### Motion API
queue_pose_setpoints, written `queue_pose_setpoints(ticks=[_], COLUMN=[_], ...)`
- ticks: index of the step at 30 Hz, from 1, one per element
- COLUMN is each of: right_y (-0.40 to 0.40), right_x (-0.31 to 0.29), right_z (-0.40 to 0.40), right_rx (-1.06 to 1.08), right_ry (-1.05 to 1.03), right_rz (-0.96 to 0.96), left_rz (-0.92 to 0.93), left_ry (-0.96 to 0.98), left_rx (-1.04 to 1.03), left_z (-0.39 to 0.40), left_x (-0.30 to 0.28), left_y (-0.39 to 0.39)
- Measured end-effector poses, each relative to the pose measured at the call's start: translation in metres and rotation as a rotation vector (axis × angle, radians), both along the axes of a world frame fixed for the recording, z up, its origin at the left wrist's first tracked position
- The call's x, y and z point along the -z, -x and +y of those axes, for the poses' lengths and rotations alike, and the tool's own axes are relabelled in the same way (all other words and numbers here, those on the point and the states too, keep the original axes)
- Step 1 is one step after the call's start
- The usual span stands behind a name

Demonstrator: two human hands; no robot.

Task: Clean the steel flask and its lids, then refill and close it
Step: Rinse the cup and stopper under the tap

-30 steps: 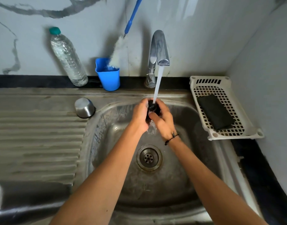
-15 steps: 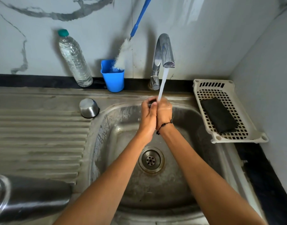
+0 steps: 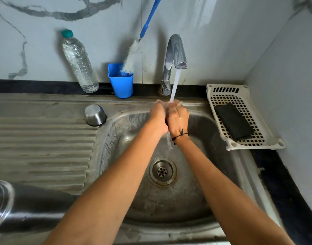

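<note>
Your two hands meet under the running tap (image 3: 175, 55) — left hand (image 3: 158, 119) and right hand (image 3: 178, 119) pressed together over the sink (image 3: 116, 138), fingers blurred, so you cannot tell what they hold; a dark sliver shows between the palms. One steel flask (image 3: 28, 207) lies on its side on the table at lower left. One steel cap (image 3: 95, 115) sits upside down beside the basin. Behind: one plastic bottle (image 3: 78, 62), one blue cup (image 3: 121, 80) holding one brush (image 3: 132, 55) — and one white basket (image 3: 243, 117) with one dark cloth (image 3: 233, 121).
</note>
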State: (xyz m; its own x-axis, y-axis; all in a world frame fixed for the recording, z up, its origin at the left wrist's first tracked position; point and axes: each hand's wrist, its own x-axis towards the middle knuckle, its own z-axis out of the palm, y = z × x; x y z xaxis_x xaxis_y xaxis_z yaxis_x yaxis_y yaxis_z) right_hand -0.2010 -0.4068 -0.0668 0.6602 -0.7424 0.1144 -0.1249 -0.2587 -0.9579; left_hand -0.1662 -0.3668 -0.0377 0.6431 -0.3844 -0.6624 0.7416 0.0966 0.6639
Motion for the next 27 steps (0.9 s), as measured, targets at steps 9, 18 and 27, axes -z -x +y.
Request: queue_pose_setpoints(ticks=[9,18,27], right_y=[-0.009,-0.016,0.0], right_x=[0.006,-0.013,0.012], right_z=[0.007,-0.013,0.002], right_rx=[0.068,0.008,0.011], right_ry=[0.079,-0.864,0.17], right_rz=[0.089,0.139,0.183], left_rz=[-0.127,-0.679,-0.442], left_ry=[0.041,-0.226,0.047], left_rx=[-0.001,0.001,-0.039], left_z=[0.002,-0.002,0.0], left_x=[0.006,0.02,0.021], left_y=[-0.001,-0.007,-0.015])
